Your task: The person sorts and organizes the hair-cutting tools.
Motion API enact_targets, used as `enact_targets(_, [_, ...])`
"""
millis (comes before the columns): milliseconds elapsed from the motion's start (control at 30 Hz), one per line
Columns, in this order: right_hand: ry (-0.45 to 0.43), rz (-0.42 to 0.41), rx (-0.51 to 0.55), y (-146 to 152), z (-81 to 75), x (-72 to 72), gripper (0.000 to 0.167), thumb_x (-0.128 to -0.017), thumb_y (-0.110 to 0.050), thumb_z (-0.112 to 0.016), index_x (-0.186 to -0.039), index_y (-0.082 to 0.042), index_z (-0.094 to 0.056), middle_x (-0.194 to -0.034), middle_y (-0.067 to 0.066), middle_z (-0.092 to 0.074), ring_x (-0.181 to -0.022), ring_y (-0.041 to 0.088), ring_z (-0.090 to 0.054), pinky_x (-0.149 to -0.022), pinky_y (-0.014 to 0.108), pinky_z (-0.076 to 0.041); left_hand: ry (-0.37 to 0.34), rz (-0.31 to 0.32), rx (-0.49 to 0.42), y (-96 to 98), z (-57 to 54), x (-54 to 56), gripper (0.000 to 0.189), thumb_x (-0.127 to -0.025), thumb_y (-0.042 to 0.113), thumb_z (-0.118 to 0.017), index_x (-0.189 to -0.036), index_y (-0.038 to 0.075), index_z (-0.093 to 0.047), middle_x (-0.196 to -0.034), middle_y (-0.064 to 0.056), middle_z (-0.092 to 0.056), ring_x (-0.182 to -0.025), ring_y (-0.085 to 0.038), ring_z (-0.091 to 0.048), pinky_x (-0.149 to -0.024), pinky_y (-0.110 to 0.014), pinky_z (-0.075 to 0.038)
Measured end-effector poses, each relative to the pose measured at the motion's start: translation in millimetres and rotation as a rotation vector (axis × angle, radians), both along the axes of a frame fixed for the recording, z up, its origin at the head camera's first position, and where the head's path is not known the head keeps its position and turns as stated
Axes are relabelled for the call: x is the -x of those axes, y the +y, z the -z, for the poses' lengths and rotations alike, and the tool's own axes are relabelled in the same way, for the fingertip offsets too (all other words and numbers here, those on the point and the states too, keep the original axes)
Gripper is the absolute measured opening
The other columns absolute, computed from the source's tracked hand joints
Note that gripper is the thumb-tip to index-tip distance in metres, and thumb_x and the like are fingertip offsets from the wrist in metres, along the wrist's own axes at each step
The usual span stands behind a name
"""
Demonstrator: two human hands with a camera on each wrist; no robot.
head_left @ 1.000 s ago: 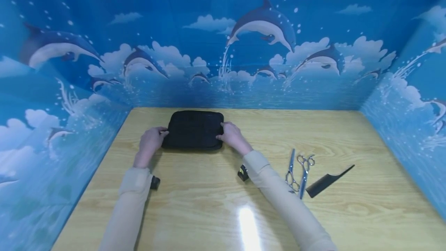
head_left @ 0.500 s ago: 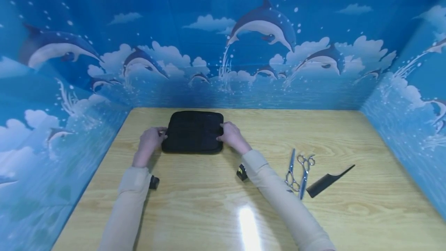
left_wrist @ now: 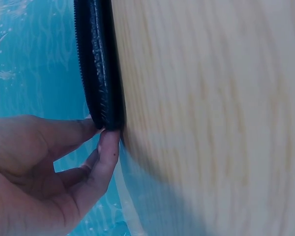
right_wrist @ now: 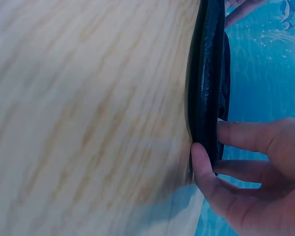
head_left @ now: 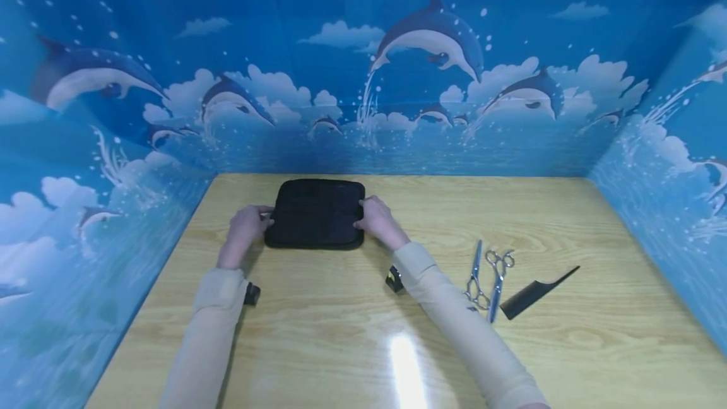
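A flat black zip case [head_left: 315,214] lies near the back left of the wooden table. Zip teeth run along its edge in both wrist views. My left hand [head_left: 247,227] pinches the left side, thumb and fingertips close together at the end of the case [left_wrist: 105,73]. At the opposite side my right hand [head_left: 379,222] grips the edge between thumb and fingers, and the right wrist view shows these fingers on either side of the rim. What the case's dark upper face holds is too dark to tell.
Two pairs of silver hairdressing scissors [head_left: 476,276] lie right of my right forearm, which partly covers one of them. Beside them is a black tail comb [head_left: 534,295]. A blue dolphin-print curtain [head_left: 397,81] encloses the table's back and sides.
Between the first and second frames the case's near edge came slightly towards me, and more of its upper face shows. Both hands have kept their grip; the scissors and comb lie unchanged.
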State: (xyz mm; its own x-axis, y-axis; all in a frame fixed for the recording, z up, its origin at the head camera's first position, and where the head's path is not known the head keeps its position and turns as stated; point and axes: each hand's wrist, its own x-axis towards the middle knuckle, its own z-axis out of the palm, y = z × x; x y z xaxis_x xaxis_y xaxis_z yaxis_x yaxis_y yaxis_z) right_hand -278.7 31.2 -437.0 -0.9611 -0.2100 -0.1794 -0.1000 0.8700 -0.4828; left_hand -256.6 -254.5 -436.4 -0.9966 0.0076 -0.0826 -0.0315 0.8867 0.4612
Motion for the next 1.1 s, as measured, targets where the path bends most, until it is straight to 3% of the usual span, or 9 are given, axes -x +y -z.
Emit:
enact_targets(233, [0.005,-0.007,-0.009,1.5,0.0,0.2,0.066,-0.090,-0.014,-0.078,-0.147,0.001,-0.048,-0.149,0.021,-0.048,-0.139,0.034,-0.045,-0.117,0.040,-0.035,0.022,0.009,-0.003,-9.8,16.0,12.1,0.037,-0.094,0.016,-0.072,-0.129,0.004,-0.068,-0.099,-0.018,-0.076,-0.071,-0.026,-0.069,-0.057,-0.038,-0.049])
enact_targets(567, [-0.012,0.032,0.026,3.6,-1.5,-6.8,0.066,-0.089,-0.009,-0.078,-0.147,0.000,-0.049,-0.150,0.021,-0.047,-0.138,0.035,-0.045,-0.116,0.041,-0.036,-0.013,-0.011,0.022,9.4,-4.3,-7.1,0.038,-0.099,0.012,-0.064,-0.134,-0.003,-0.061,-0.105,-0.022,-0.073,-0.074,-0.029,-0.064,-0.058,-0.035,-0.044])
enact_targets(767, [-0.005,0.004,0.007,4.4,-1.0,-9.6,0.066,-0.090,-0.009,-0.077,-0.147,0.003,-0.048,-0.148,0.022,-0.048,-0.137,0.035,-0.047,-0.115,0.041,-0.038,-0.001,0.002,0.032,9.5,-6.0,-9.7,0.037,-0.099,0.012,-0.064,-0.133,-0.003,-0.062,-0.109,-0.023,-0.073,-0.087,-0.036,-0.069,-0.064,-0.042,-0.051])
enact_targets(1100, [0.016,-0.020,-0.045,3.5,-2.8,-10.3,0.064,-0.089,-0.011,-0.078,-0.145,0.005,-0.049,-0.144,0.022,-0.051,-0.134,0.034,-0.050,-0.113,0.040,-0.041,-0.005,0.013,0.039,8.5,-5.0,-8.5,0.037,-0.099,0.012,-0.063,-0.133,-0.003,-0.062,-0.114,-0.025,-0.071,-0.095,-0.037,-0.070,-0.070,-0.045,-0.055])
